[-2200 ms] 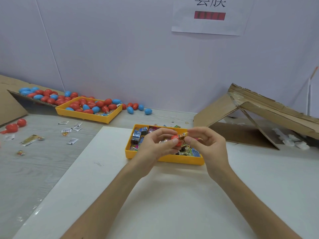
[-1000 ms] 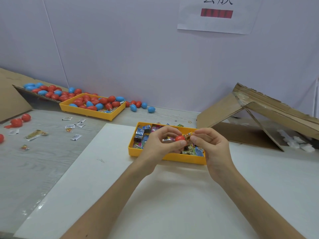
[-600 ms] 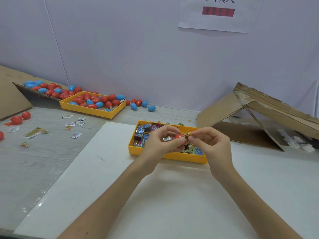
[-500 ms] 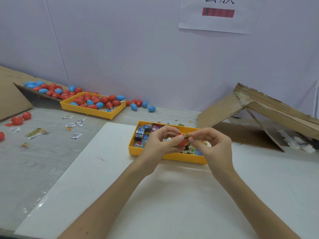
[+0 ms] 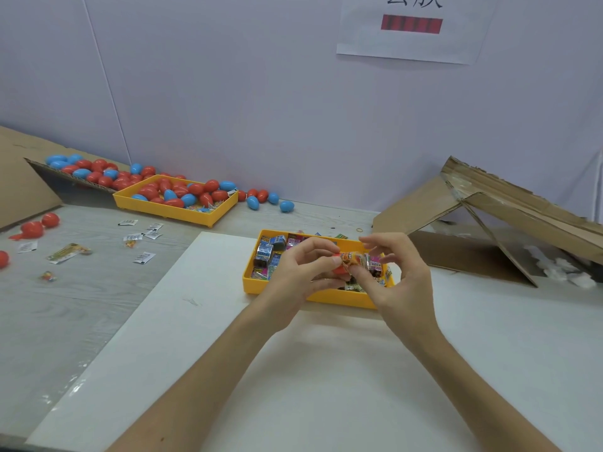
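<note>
Ideally, the left hand (image 5: 293, 272), curled round the red egg half (image 5: 337, 271), holds steady while the right hand (image 5: 403, 277), pinching the orange packet (image 5: 350, 258), tucks it squarely inside.

This is a hand-assembly and packing bench in a small workshop. A grey wood-grain table (image 5: 65, 305) stands against a plain partition wall with a printed paper notice (image 5: 414, 27) at 1 o'clock. Bulk stock marks the trade. At 10 o'clock is a yellow tray (image 5: 169, 212) heaped with red and blue plastic eggs (image 5: 195, 189), with more on a cardboard sheet (image 5: 19, 187) beside it. A second yellow tray (image 5: 339, 300) of wrapped packets (image 5: 264, 252) sits at 12 o'clock. Loose sachets (image 5: 143, 257) lie at 9 o'clock, torn folded cardboard (image 5: 489, 203) at 2 o'clock, and a white work board (image 5: 293, 370) lies at 6 o'clock.
</note>
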The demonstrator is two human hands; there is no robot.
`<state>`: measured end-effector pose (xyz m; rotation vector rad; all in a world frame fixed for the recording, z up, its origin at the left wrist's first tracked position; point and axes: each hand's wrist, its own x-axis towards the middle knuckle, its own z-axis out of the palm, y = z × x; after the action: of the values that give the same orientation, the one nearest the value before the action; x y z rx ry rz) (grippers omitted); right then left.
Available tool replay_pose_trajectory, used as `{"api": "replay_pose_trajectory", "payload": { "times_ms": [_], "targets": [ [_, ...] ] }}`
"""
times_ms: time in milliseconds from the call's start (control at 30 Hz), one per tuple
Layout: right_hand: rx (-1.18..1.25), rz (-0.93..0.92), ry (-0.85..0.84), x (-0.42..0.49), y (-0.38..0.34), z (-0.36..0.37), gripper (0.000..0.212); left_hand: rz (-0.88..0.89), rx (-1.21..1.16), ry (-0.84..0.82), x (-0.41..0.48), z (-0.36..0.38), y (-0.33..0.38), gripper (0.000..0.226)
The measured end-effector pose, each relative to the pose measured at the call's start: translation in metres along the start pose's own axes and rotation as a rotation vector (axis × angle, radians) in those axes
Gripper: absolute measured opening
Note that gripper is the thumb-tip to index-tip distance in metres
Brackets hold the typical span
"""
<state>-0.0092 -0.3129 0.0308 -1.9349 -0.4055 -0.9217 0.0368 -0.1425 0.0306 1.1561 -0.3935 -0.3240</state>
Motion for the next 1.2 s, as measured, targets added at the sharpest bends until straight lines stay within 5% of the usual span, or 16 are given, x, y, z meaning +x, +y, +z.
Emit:
{"api": "replay_pose_trajectory", "payload": {
  "times_ms": [167, 1200],
  "targets": [
    [0.198, 0.177, -0.067, 0.001, 0.005, 0.0, 0.046, -0.016, -0.063, -0.005, -0.001, -0.001, 0.002, 0.014],
    [0.187, 0.102, -0.138, -0.001, 0.013, -0.001, 0.045, -0.023, -0.015, 0.035, 0.001, -0.006, -0.002, 0.017]
  ]
}}
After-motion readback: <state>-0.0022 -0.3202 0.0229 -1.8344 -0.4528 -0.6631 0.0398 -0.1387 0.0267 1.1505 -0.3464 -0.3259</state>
